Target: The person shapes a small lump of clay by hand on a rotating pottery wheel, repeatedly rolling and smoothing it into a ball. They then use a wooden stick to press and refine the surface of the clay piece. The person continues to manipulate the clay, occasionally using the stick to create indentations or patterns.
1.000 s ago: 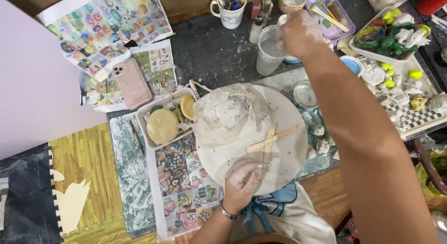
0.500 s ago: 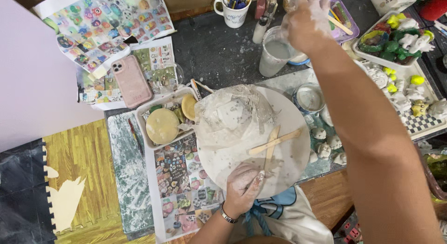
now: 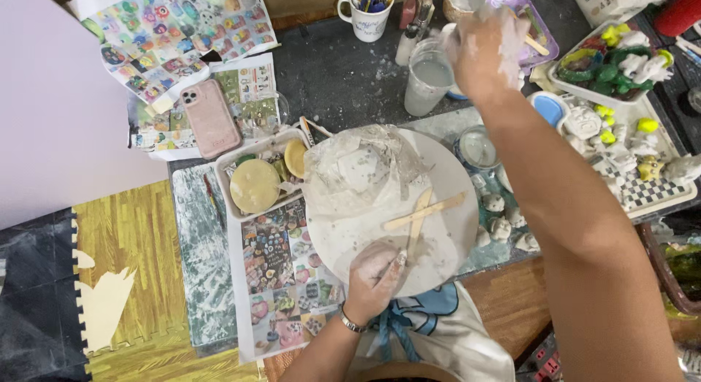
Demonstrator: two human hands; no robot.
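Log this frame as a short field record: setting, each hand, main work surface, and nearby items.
setting: cluttered craft table seen from above, clay-smeared
left hand: left hand rests on the near edge of the round white board, fingertips at a wooden stick
right hand: right hand, clay-coated, raised beyond a clear cup of cloudy water
on the board: crumpled plastic wrap, two crossed wooden sticks
nearby: pink phone, tray with a yellow disc, mug of tools, small white clay figures
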